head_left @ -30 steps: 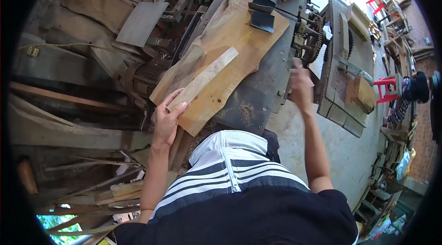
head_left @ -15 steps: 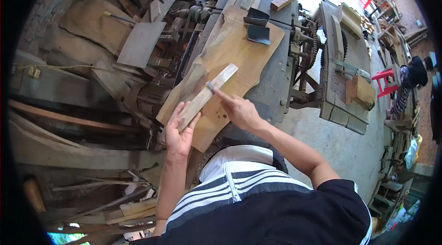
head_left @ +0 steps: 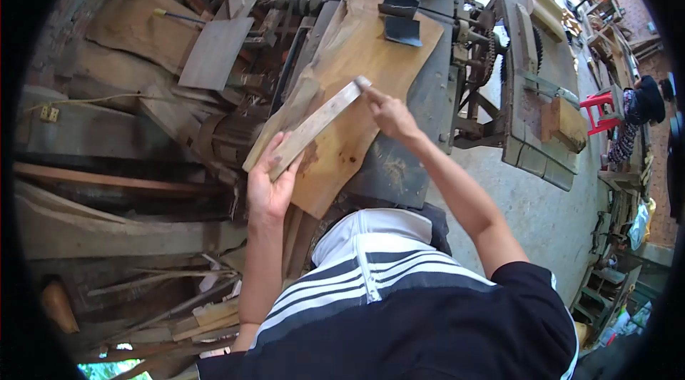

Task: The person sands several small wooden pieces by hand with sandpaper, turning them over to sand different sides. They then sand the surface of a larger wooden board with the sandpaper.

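Observation:
My left hand [head_left: 270, 187] grips the lower end of a pale strip of wood [head_left: 314, 129], thumb on one side and fingers on the other. The strip slants up and away to the right over a broad wooden plank with a wavy edge [head_left: 335, 159]. At the strip's far end my right hand [head_left: 392, 116] presses a small grey piece of sandpaper [head_left: 362, 83] with its fingertips; much of that piece is covered by the fingers. Two dark sheets, one of them a curled sheet [head_left: 403, 31], rest on the plank beyond my hands.
The plank lies on a grey machine table [head_left: 434, 73]. Right of it stands another bench with a toothed saw blade [head_left: 537, 48] and a wooden block [head_left: 564, 124]. Boards [head_left: 143, 30] and a motor [head_left: 227, 139] are at left. A person [head_left: 646, 102] is at far right.
My right hand has slid the grey piece up along the strip, from near its middle to its far end. My left hand still holds the lower end; the view has shifted slightly.

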Action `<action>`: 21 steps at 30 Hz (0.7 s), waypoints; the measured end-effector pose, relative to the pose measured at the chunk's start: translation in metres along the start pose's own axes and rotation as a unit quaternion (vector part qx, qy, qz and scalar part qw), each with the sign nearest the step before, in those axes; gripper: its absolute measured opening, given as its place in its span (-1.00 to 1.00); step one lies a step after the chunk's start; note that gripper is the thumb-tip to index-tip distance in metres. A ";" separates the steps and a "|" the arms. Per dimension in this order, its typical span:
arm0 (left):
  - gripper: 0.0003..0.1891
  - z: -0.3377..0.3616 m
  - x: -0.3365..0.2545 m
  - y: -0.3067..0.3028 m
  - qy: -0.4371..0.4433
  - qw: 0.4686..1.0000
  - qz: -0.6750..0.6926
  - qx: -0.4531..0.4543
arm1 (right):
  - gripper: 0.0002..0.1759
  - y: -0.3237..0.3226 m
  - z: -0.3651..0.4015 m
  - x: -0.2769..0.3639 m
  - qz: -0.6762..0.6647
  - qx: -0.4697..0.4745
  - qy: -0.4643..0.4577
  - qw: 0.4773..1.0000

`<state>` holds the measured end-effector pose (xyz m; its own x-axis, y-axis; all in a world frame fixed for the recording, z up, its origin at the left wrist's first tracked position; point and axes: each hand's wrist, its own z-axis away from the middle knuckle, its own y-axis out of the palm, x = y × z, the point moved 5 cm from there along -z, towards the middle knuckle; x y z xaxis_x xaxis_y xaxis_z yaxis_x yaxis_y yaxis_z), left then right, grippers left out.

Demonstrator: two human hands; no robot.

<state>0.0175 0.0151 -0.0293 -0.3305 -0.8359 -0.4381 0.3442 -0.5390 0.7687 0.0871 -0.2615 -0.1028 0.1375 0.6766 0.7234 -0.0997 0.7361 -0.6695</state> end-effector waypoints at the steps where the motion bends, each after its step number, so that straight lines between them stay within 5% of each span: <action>1: -0.49 0.000 0.000 0.005 0.009 1.000 -0.012 0.015 | -0.41 0.003 -0.004 -0.002 0.016 -0.045 -0.044 0.998; 4: -0.54 0.007 -0.001 0.021 0.003 0.998 0.037 -0.044 | -0.41 0.011 0.054 0.070 -0.060 0.060 -0.111 0.990; 7: -0.43 0.004 0.002 0.014 -0.014 0.995 0.068 -0.065 | -0.36 0.012 0.093 0.107 -0.048 0.012 -0.284 0.958; 10: -0.41 0.006 0.005 0.005 -0.033 0.995 0.081 -0.054 | -0.39 -0.007 0.045 0.056 -0.041 0.151 0.054 0.986; 11: -0.41 0.008 0.006 0.006 -0.020 0.996 0.065 -0.054 | -0.39 0.003 0.022 0.026 0.009 0.044 -0.032 0.998; 13: -0.40 0.006 0.006 0.012 -0.009 0.998 0.049 -0.047 | -0.39 0.003 0.045 0.051 -0.032 0.099 -0.035 0.994; 15: -0.40 0.010 0.008 0.015 0.002 0.997 0.034 -0.072 | -0.31 0.016 0.092 0.103 -0.027 0.024 -0.247 0.968; 18: -0.36 0.013 0.009 0.016 0.004 0.996 0.007 -0.093 | -0.39 0.012 0.125 0.149 0.045 0.186 -0.211 0.959; 21: -0.31 0.014 0.009 0.008 -0.003 0.995 0.048 -0.082 | -0.39 0.006 0.075 0.097 -0.032 0.095 -0.158 0.982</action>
<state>0.0051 0.0049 -0.0208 -0.2944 -0.8844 -0.3622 0.5135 -0.4660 0.7205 0.0257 -0.1900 -0.0242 -0.1594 0.5796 0.7992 -0.2866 0.7475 -0.5993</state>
